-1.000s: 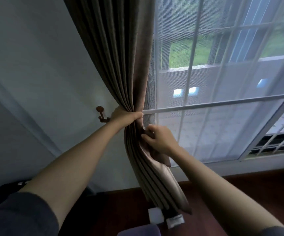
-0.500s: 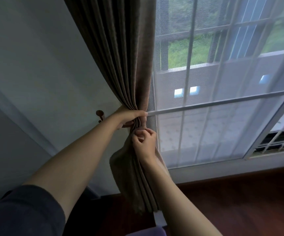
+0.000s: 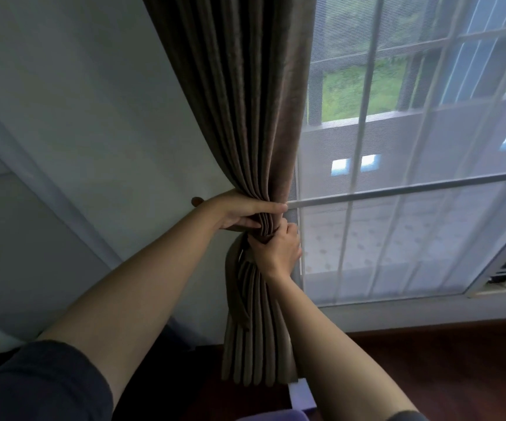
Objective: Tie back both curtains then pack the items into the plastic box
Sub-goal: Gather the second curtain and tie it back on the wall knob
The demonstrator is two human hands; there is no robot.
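The step in hand was tying back 1 brown curtain (image 3: 245,123), which hung at 12 o'clock beside the window (image 3: 412,183) and was bunched at the centre. The left hand (image 3: 239,209) was curled round the gathered pleats, gripping them, while the right hand (image 3: 279,247), just below it at 5 o'clock and touching the fabric, gripped what looked like a fabric tieback band (image 3: 264,237). The next move probably called for carrying that band to the wall hook (image 3: 197,202), which peeped out at 9 o'clock behind the left wrist. Compared with 0.5 s before, the right hand had closed more fully round the bundle, and the lower folds hung straighter.
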